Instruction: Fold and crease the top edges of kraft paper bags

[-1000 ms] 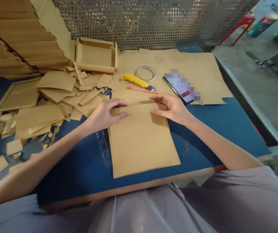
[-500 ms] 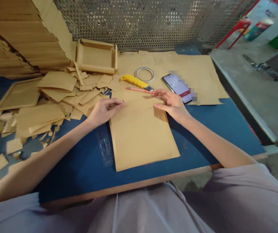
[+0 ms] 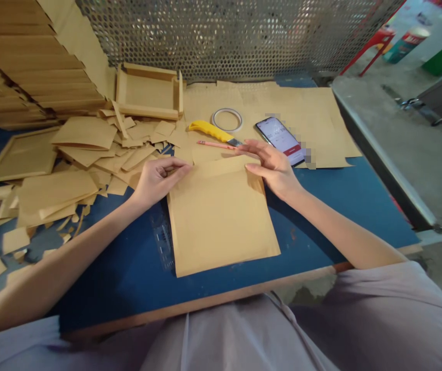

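A brown kraft paper sheet lies in front of me on the blue table, apparently with more paper beneath it. My left hand pinches its top left corner, thumb against forefinger. At the top right corner, my right hand has its thumb on the near face and its fingers behind the edge. Between the hands the top strip of the sheet bends up. Just beyond it lie a pink pencil and a yellow utility knife. A clear plastic ruler sits partly under the sheet's left edge.
Behind the knife is a roll of tape, and a phone lies right of it. Paper scraps cover the table's left side. A shallow cardboard tray stands near tall cardboard stacks. Perforated metal closes the back.
Both hands keep hold of the top corners, and the sheet's top strip now bends up more clearly between them. The whole view has shifted slightly.
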Demonstrator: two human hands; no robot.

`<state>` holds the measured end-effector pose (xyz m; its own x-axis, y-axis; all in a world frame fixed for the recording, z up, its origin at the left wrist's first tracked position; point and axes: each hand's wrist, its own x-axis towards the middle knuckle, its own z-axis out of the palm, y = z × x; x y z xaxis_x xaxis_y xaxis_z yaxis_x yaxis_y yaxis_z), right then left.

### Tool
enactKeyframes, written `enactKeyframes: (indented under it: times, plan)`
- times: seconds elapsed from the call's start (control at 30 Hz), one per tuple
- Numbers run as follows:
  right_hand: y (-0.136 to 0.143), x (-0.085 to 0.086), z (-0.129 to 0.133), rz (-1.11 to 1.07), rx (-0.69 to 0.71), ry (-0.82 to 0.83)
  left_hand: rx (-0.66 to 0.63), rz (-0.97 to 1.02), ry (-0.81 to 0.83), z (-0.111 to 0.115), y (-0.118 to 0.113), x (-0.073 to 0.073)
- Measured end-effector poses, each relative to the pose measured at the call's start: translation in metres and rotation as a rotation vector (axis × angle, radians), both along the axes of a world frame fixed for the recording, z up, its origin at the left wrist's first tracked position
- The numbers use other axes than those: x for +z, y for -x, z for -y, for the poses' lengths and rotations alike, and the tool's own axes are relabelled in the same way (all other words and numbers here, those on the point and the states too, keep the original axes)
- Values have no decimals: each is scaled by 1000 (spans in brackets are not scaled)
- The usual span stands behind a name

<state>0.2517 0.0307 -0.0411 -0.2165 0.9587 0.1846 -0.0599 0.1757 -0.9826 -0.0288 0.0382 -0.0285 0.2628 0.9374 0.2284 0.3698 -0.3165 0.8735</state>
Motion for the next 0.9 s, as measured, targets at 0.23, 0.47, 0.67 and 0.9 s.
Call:
enactKeyframes:
  times: [0.23,0.47,0.67,0.9]
  plan:
    - [1,-1,-1,-45,-84,-35,85,105,16,-2,3,-4]
    - [1,-2,2,12,-94,-30,90,72,21,-1,4,-3]
    - [-1,-3,1,-74,-134,19,100,29,-7,-1,4,-4]
    - [-3,-6,-1,-49,-169,19,114,2,-5,3,2,2]
